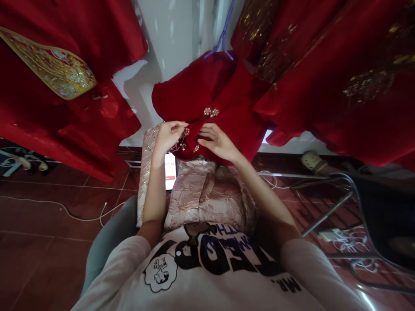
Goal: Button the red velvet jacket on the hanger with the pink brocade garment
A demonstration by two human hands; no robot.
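Note:
A red garment (233, 99) hangs in front of me on a purple hanger (222, 41), its lower part over my lap. Pearl-like flower ornaments (211, 112) sit on it, with more near its lower left edge. My left hand (170, 134) is at that edge, thumb and forefinger pinched beside a beaded flower ornament (186, 131); what is between the fingertips is too small to make out. Opposite, my right hand (218, 140) lies on the red cloth with its fingers apart, near another small ornament (196, 148). Pink brocade fabric (191, 194) covers my lap.
A lit phone (170, 172) rests on the brocade beside my left forearm. Red garments (74, 116) with gold decoration hang left and right. On the right stand a metal-framed chair (353, 185) and a tangle of white cables (352, 239). Another cable (69, 216) crosses the tiled floor at left.

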